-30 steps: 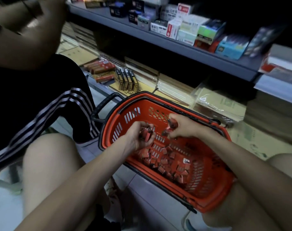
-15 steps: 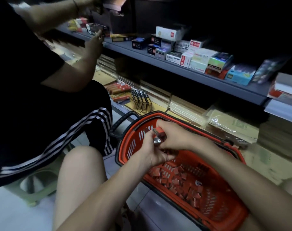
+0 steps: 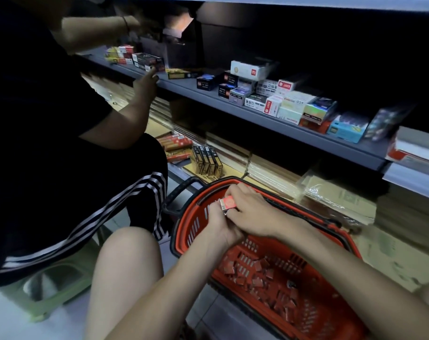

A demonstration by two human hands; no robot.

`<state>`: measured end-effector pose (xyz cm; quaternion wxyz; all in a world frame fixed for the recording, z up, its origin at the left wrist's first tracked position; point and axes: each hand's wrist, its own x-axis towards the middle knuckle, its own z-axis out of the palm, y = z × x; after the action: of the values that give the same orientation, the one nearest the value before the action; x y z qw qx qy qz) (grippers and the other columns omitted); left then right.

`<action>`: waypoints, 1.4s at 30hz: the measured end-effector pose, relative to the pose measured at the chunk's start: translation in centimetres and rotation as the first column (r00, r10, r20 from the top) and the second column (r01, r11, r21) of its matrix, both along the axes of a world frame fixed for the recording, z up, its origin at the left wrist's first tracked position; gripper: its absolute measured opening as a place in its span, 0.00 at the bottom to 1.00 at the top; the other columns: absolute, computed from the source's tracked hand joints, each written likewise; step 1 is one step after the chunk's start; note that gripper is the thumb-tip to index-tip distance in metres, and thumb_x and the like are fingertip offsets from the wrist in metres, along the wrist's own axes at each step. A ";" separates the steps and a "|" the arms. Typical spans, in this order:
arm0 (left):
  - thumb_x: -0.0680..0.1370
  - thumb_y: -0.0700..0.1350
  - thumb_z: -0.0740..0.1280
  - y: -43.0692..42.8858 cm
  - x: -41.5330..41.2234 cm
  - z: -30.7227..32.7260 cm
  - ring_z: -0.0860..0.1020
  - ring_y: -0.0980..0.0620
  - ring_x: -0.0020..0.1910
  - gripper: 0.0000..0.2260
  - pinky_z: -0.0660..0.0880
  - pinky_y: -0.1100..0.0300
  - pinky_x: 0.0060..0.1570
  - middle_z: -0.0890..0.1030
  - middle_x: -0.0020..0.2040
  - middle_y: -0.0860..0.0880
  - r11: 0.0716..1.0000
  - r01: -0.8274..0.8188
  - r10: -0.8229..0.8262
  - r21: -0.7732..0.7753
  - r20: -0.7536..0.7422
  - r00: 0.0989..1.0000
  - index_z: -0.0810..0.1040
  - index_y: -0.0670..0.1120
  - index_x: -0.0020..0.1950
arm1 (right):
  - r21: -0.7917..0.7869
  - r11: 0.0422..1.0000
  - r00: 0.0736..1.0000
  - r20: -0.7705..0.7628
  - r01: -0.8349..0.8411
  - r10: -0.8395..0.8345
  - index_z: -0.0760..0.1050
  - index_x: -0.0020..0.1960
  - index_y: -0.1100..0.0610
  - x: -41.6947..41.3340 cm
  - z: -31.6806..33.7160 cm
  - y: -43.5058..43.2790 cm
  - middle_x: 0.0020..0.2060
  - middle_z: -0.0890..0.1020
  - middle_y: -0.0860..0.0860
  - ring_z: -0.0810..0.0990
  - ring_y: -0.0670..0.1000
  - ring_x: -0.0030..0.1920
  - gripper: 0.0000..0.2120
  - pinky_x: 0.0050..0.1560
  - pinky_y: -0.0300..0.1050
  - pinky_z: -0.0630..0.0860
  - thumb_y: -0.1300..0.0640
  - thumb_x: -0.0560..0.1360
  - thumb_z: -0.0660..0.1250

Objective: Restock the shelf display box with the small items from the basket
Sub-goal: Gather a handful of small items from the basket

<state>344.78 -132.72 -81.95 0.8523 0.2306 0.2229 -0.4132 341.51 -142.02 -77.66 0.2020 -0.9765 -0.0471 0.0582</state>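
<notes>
While both hands meet over the handle end of the red basket (image 3: 191, 229), the L hand (image 3: 218, 225) cups a small clutch of little red boxes (image 3: 229, 201) w/ fingers curled under them. The R hand (image 3: 253, 212) pinches the top one from above, as if squaring it on the rest. So both sets of fingers are closed on the same bundle. It's held just above the basket rim, well apart from the shelf (image 3: 282, 125). Plenty more loose red boxes (image 3: 260, 278) lie scattered on the basket floor, so the job's early, I'd say.

Risks: the bundle isn't wrapped, only pinched. If the R hand lets go before the L has a firm hold, a box or two prob. slides off, back in the basket at best, onto the floor at worst.

Which carton is the display box I can't tell. An open-flapped dark carton (image 3: 177, 38) sits far up the shelf, right where the other person (image 3: 61, 143) has an arm stretched, so arms could knock. It's dim in there too, so it'd be easy to drop them in the wrong box.
</notes>
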 end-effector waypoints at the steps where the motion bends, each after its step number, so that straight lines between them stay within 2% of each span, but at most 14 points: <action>1: 0.81 0.49 0.56 0.0 0.0 0.1 0.85 0.41 0.43 0.21 0.80 0.52 0.47 0.86 0.45 0.39 1.000 0.002 -0.002 0.003 -0.001 1.000 0.85 0.39 0.45 | 0.005 1.000 1.000 -0.005 0.003 -0.003 0.66 0.62 0.51 -0.2 0.1 0.0 0.58 0.70 0.51 0.69 0.51 0.58 0.12 0.64 0.54 0.67 0.54 0.79 0.59; 4: 0.78 0.47 0.56 0.1 0.0 0.3 0.85 0.42 0.38 0.21 0.82 0.55 0.40 0.85 0.41 0.40 0.999 0.011 -0.012 0.052 0.016 1.000 0.85 0.38 0.41 | 0.040 0.999 1.000 -0.023 0.002 -0.001 0.65 0.71 0.52 -0.8 0.1 -0.2 0.62 0.69 0.50 0.68 0.51 0.62 0.19 0.67 0.54 0.66 0.55 0.80 0.58; 8: 0.76 0.47 0.61 0.0 -0.1 0.6 0.84 0.44 0.43 0.13 0.81 0.53 0.47 0.84 0.44 0.44 0.991 -0.007 0.007 0.131 -0.003 1.000 0.82 0.43 0.47 | 0.136 0.990 1.000 -0.012 0.022 -0.020 0.60 0.77 0.49 -1.2 -0.2 -0.7 0.70 0.68 0.49 0.68 0.51 0.70 0.26 0.71 0.53 0.67 0.55 0.80 0.57; 10: 0.76 0.46 0.61 -0.2 -0.2 0.9 0.83 0.46 0.36 0.12 0.81 0.56 0.40 0.83 0.38 0.45 0.990 -0.012 0.012 0.141 0.001 1.000 0.82 0.43 0.41 | 0.185 0.981 0.999 -0.003 0.054 -0.054 0.61 0.76 0.48 -1.3 0.0 -1.0 0.70 0.70 0.49 0.70 0.50 0.69 0.25 0.70 0.51 0.69 0.56 0.80 0.58; 12: 0.76 0.45 0.61 -0.4 -0.3 1.1 0.82 0.47 0.30 0.14 0.80 0.58 0.35 0.81 0.33 0.45 0.991 -0.009 0.007 0.137 0.010 1.000 0.81 0.42 0.35 | 0.259 0.961 0.995 0.012 0.093 -0.099 0.64 0.72 0.47 -1.5 0.3 -1.2 0.65 0.75 0.49 0.75 0.50 0.62 0.20 0.62 0.48 0.73 0.55 0.82 0.59; 14: 0.76 0.45 0.62 -0.6 -0.6 1.5 0.82 0.47 0.32 0.13 0.81 0.56 0.38 0.82 0.34 0.46 0.993 -0.015 0.015 0.114 -0.002 1.000 0.81 0.41 0.36 | 0.349 0.927 0.988 0.011 0.140 -0.154 0.67 0.69 0.47 -1.7 0.7 -1.2 0.57 0.79 0.49 0.78 0.50 0.56 0.14 0.55 0.46 0.73 0.53 0.83 0.59; 18: 0.75 0.45 0.66 -0.9 -1.0 2.3 0.84 0.45 0.33 0.10 0.83 0.51 0.40 0.84 0.37 0.43 0.999 -0.012 0.013 0.048 -0.026 1.000 0.82 0.38 0.42 | 0.524 0.815 0.958 -0.005 0.247 -0.287 0.74 0.59 0.47 -1.5 1.1 -1.7 0.53 0.83 0.50 0.81 0.50 0.54 0.06 0.59 0.50 0.75 0.51 0.82 0.64; 23: 0.75 0.44 0.67 -1.5 -0.9 2.9 0.83 0.45 0.39 0.09 0.83 0.50 0.44 0.84 0.38 0.42 1.000 -0.026 0.026 0.015 -0.017 1.000 0.81 0.38 0.45 | 0.703 0.667 0.917 0.054 0.247 -0.396 0.79 0.57 0.51 -1.7 1.7 -2.5 0.50 0.84 0.49 0.82 0.47 0.52 0.11 0.56 0.44 0.75 0.63 0.78 0.67; 28: 0.74 0.42 0.68 -2.4 -0.8 2.7 0.82 0.48 0.33 0.06 0.84 0.55 0.41 0.82 0.36 0.44 0.999 -0.018 0.018 -0.028 -0.007 1.000 0.81 0.39 0.43 | 0.677 0.701 0.866 0.191 0.225 -0.462 0.81 0.57 0.52 -2.1 2.0 -3.7 0.50 0.85 0.52 0.83 0.54 0.54 0.13 0.59 0.51 0.77 0.66 0.77 0.69; 32: 0.74 0.42 0.68 -3.1 -1.0 2.9 0.82 0.48 0.31 0.07 0.84 0.56 0.32 0.82 0.35 0.43 1.000 -0.010 0.010 -0.025 -0.006 1.000 0.82 0.38 0.44 | 0.634 0.742 0.841 0.265 0.217 -0.472 0.82 0.59 0.52 -2.5 2.4 -4.9 0.49 0.86 0.47 0.83 0.46 0.52 0.12 0.59 0.46 0.78 0.62 0.77 0.71; 34: 0.75 0.42 0.68 -3.5 -0.9 2.9 0.83 0.47 0.35 0.08 0.84 0.54 0.34 0.83 0.37 0.42 1.000 -0.017 0.017 -0.021 0.013 1.000 0.81 0.38 0.47 | 0.622 0.751 0.822 0.294 0.222 -0.487 0.82 0.57 0.50 -2.6 2.5 -5.5 0.47 0.86 0.47 0.83 0.45 0.51 0.11 0.57 0.45 0.77 0.61 0.77 0.73; 38: 0.76 0.46 0.70 -4.1 -0.7 3.2 0.85 0.43 0.39 0.10 0.85 0.47 0.41 0.84 0.42 0.40 1.000 -0.003 0.004 -0.011 0.063 0.998 0.82 0.39 0.50 | 0.695 0.684 0.798 0.275 0.222 -0.537 0.80 0.56 0.46 -2.9 2.7 -7.1 0.42 0.84 0.47 0.84 0.47 0.45 0.11 0.51 0.44 0.78 0.60 0.78 0.71; 40: 0.76 0.47 0.71 -4.5 -0.8 3.9 0.85 0.43 0.37 0.11 0.85 0.46 0.43 0.84 0.42 0.39 1.000 0.023 -0.022 -0.007 0.083 0.996 0.84 0.38 0.47 | 0.731 0.641 0.798 0.233 0.232 -0.555 0.80 0.55 0.51 -3.1 2.9 -7.8 0.40 0.82 0.46 0.79 0.42 0.40 0.09 0.47 0.41 0.75 0.62 0.79 0.70; 42: 0.76 0.47 0.73 -5.0 -0.9 4.6 0.85 0.43 0.38 0.12 0.85 0.47 0.44 0.84 0.41 0.40 0.998 0.055 -0.055 0.000 0.107 0.993 0.85 0.38 0.43 | 0.802 0.537 0.804 0.125 0.263 -0.581 0.81 0.54 0.57 -3.4 3.0 -8.5 0.35 0.80 0.43 0.75 0.40 0.35 0.07 0.42 0.39 0.71 0.63 0.78 0.70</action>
<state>343.85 -137.67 -77.34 0.8517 0.2574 0.1697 -0.4238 338.10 -150.57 -74.69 0.5815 -0.7744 0.1379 -0.2077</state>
